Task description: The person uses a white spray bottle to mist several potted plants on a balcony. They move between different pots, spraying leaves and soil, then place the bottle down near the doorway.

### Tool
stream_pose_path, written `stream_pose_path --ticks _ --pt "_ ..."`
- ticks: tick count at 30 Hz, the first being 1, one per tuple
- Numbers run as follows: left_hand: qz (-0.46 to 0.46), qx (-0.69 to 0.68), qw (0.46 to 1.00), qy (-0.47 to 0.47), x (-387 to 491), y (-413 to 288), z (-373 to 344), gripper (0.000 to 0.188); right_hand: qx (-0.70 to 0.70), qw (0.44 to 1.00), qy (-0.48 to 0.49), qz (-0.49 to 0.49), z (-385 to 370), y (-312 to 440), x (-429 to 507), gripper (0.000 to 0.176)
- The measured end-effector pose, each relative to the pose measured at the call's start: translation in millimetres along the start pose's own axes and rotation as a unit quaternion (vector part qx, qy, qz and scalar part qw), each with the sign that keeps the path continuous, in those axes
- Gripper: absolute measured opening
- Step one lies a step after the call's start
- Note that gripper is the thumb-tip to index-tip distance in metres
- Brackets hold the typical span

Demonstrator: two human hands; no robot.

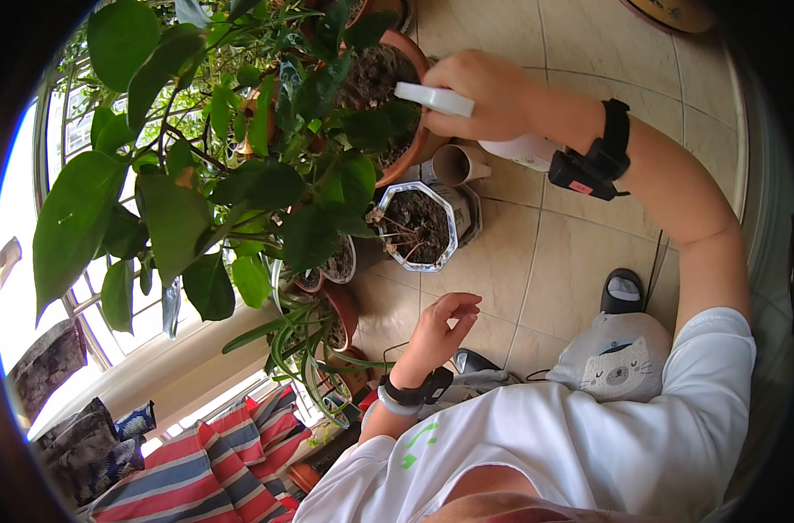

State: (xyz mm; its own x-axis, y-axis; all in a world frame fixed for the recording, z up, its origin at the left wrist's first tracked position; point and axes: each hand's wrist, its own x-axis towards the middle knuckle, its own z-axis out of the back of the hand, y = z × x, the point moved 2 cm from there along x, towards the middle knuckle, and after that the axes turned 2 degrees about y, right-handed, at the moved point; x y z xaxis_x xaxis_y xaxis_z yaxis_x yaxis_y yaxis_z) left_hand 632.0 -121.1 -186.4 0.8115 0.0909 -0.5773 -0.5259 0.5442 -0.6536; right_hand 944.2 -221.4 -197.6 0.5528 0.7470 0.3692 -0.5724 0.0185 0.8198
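My right hand (479, 95) grips a white spray bottle (436, 99) around its neck. Its nozzle points left, over a large terracotta pot (413, 153) of dark soil, and part of the bottle's pale body shows below my wrist. Broad green leaves (256, 189) of a tall potted plant spread left of the nozzle. My left hand (439, 333) holds nothing; its fingers are loosely curled, with a gap between thumb and forefinger. Above it stands an octagonal blue-and-white pot (418, 227) with thin, withered stems. A brown plastic cup or jug (459, 165) lies between the two pots.
Beige floor tiles (554, 252) extend to the right. Several smaller pots and a strappy-leaved plant (299, 333) line the window ledge (194, 340). Red-and-blue striped cloth (207, 471) hangs at lower left. At top right is a round vessel (675, 13), cut off by the view.
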Motion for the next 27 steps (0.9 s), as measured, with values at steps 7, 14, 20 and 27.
stream_pose_path --ticks 7,14,20,27 --pt "-0.005 0.000 1.000 -0.002 1.2 -5.5 -0.9 0.022 0.004 0.999 -0.010 0.033 3.8 5.5 16.6 0.028" --pt "-0.027 0.004 1.000 -0.006 -0.2 -6.0 1.0 0.022 0.000 0.997 -0.072 0.011 35.6 21.9 3.4 0.026" --pt "-0.031 0.001 0.999 0.007 2.8 -6.8 0.0 0.022 -0.007 0.996 -0.060 0.064 43.6 44.8 28.4 0.030" --pt "-0.006 0.004 1.000 0.010 2.2 -6.2 0.1 0.023 -0.002 0.995 -0.023 0.100 48.1 66.9 43.0 0.033"
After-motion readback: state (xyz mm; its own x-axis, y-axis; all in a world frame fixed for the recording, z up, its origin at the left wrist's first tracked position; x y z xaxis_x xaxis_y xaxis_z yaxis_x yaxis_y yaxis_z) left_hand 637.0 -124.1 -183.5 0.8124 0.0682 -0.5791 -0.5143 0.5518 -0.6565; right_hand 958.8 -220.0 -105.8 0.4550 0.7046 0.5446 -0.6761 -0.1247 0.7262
